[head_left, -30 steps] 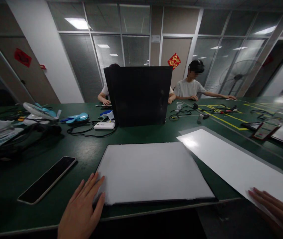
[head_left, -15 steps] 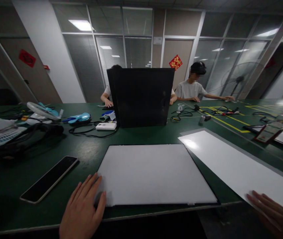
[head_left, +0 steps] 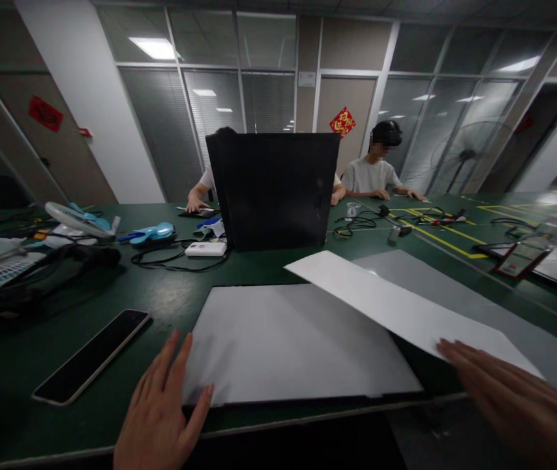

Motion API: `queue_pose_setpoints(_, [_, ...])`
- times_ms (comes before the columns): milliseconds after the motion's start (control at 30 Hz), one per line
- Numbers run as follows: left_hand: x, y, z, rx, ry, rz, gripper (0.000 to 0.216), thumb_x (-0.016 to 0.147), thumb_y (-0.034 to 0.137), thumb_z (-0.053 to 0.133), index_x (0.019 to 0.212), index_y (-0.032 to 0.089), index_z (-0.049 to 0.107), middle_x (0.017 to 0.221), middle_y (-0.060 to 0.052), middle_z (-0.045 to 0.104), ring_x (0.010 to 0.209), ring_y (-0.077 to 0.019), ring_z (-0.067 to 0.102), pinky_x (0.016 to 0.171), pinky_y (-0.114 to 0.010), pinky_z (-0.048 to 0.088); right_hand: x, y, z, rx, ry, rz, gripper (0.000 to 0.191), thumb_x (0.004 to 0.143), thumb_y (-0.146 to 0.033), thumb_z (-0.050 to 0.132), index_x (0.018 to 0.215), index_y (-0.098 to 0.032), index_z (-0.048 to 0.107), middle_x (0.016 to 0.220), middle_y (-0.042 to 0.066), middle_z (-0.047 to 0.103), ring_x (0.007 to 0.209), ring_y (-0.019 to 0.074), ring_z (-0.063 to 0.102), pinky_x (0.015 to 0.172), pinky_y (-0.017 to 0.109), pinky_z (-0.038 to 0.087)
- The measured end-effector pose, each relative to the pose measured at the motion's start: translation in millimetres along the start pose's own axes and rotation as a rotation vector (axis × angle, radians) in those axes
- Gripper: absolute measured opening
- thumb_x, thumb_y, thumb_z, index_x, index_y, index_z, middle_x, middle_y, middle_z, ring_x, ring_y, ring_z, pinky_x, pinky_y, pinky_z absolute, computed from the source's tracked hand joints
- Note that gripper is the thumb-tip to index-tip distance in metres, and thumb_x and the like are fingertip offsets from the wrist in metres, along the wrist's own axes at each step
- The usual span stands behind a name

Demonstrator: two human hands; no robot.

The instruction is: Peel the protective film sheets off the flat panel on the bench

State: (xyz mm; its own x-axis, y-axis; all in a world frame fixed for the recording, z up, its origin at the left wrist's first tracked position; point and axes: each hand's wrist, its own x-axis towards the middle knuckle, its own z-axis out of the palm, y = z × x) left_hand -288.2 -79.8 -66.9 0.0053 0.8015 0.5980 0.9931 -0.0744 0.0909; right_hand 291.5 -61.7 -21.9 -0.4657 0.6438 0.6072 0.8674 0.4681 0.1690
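— Count of white sheets, please.
— Two: one flat panel (head_left: 298, 339) at six o'clock, one loose sheet (head_left: 406, 310) at four o'clock.
— Hands of the wearer?
— Two: left hand (head_left: 161, 411), right hand (head_left: 513, 398).
— Phones?
— One phone (head_left: 91, 356) at eight o'clock.
— Persons opposite?
— Two.

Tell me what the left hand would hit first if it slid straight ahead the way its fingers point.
Probably nothing new: the left hand already touches the flat white panel at its near left corner and would slide further onto it.

Panel (head_left: 288, 346): on the counter (head_left: 180, 287), between both grips.
Sheet (head_left: 396, 303): under right grip (head_left: 508, 398), overlapping the panel's far right corner.
Phone (head_left: 91, 354): left of left grip (head_left: 161, 411).
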Motion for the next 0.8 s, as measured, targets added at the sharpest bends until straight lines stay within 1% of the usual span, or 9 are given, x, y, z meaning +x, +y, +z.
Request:
queue_pose_setpoints(33, [0, 4, -1, -0.002, 0.032, -0.033, 0.086, 0.100, 0.057, 0.048, 0.173, 0.027, 0.013, 0.180, -0.016, 0.022, 0.154, -0.0447, 0.044, 0.119, -0.066, 0.044, 13, -16, 4, -0.030, 0.004, -0.113, 0.071, 0.100, -0.023, 0.050, 0.168, -0.036, 0.035, 0.146, 0.001, 0.068, 0.121, 0.0272, 0.073, 0.094, 0.046, 0.066])
queue_pose_setpoints(100, [1, 10, -4, -0.008, 0.078, -0.058, 0.088, 0.100, 0.056, 0.046, 0.173, 0.029, 0.004, 0.183, -0.015, 0.007, 0.159, -0.0502, 0.033, 0.119, -0.073, 0.040, 32, -46, 16, -0.043, -0.004, -0.242, 0.072, 0.099, -0.016, 0.049, 0.167, -0.033, 0.036, 0.146, 0.000, 0.067, 0.125, 0.0244, 0.071, 0.096, 0.042, 0.066])
queue_pose_setpoints(200, [3, 12, -7, 0.002, 0.069, -0.001, 0.082, 0.100, 0.051, 0.049, 0.172, 0.037, 0.013, 0.184, -0.009, 0.003, 0.163, -0.0487, 0.024, 0.123, -0.073, 0.034, 46, -75, 38, -0.006, -0.031, -0.282, 0.070, 0.094, -0.006, 0.047, 0.159, -0.033, 0.051, 0.147, -0.002, 0.067, 0.129, 0.0206, 0.069, 0.100, 0.038, 0.065])
queue_pose_setpoints(300, [3, 3, -5, 0.033, 0.016, 0.092, 0.069, 0.099, 0.047, 0.053, 0.165, 0.037, 0.039, 0.180, -0.007, 0.024, 0.161, -0.0429, 0.032, 0.126, -0.068, 0.034, 48, -87, 55, 0.057, -0.053, -0.266, 0.066, 0.092, -0.002, 0.047, 0.149, -0.032, 0.061, 0.147, -0.002, 0.067, 0.133, 0.0201, 0.066, 0.104, 0.038, 0.063])
queue_pose_setpoints(400, [1, -7, 0, 0.033, -0.015, 0.153, 0.051, 0.099, 0.050, 0.056, 0.147, 0.037, 0.064, 0.166, -0.005, 0.053, 0.150, -0.0370, 0.052, 0.122, -0.061, 0.041, 49, -91, 62, 0.113, -0.067, -0.223, 0.064, 0.094, -0.003, 0.049, 0.149, -0.032, 0.061, 0.148, -0.001, 0.067, 0.135, 0.0198, 0.065, 0.109, 0.039, 0.061])
queue_pose_setpoints(533, [2, -10, 3, 0.014, -0.031, 0.183, 0.044, 0.099, 0.058, 0.056, 0.136, 0.038, 0.071, 0.149, -0.001, 0.069, 0.135, -0.0318, 0.066, 0.106, -0.054, 0.057, 51, -98, 58, 0.101, -0.093, -0.234, 0.055, 0.100, -0.013, 0.053, 0.151, -0.031, 0.059, 0.149, -0.001, 0.065, 0.136, 0.0220, 0.064, 0.106, 0.043, 0.063])
queue_pose_setpoints(667, [4, -7, 0, 0.002, -0.038, 0.168, 0.045, 0.100, 0.059, 0.056, 0.135, 0.035, 0.072, 0.147, -0.002, 0.070, 0.135, -0.0318, 0.067, 0.103, -0.054, 0.061, 43, -89, 53, 0.097, -0.108, -0.240, 0.052, 0.104, -0.026, 0.056, 0.156, -0.032, 0.054, 0.152, -0.002, 0.063, 0.137, 0.0212, 0.064, 0.104, 0.041, 0.064])
queue_pose_setpoints(733, [4, -6, -2, -0.003, -0.034, 0.160, 0.045, 0.100, 0.058, 0.055, 0.134, 0.034, 0.072, 0.147, -0.003, 0.071, 0.135, -0.0318, 0.067, 0.103, -0.055, 0.061, 29, -68, 53, 0.094, -0.113, -0.146, 0.055, 0.104, -0.033, 0.056, 0.159, -0.032, 0.050, 0.153, 0.000, 0.063, 0.136, 0.0224, 0.064, 0.104, 0.043, 0.063])
queue_pose_setpoints(800, [4, -6, -1, -0.001, -0.036, 0.155, 0.045, 0.100, 0.057, 0.054, 0.133, 0.034, 0.073, 0.146, -0.003, 0.071, 0.134, -0.0320, 0.067, 0.104, -0.054, 0.061, 6, -35, 56, 0.056, -0.111, 0.003, 0.060, 0.104, -0.042, 0.056, 0.162, -0.032, 0.046, 0.154, 0.004, 0.062, 0.137, 0.0271, 0.064, 0.106, 0.050, 0.062])
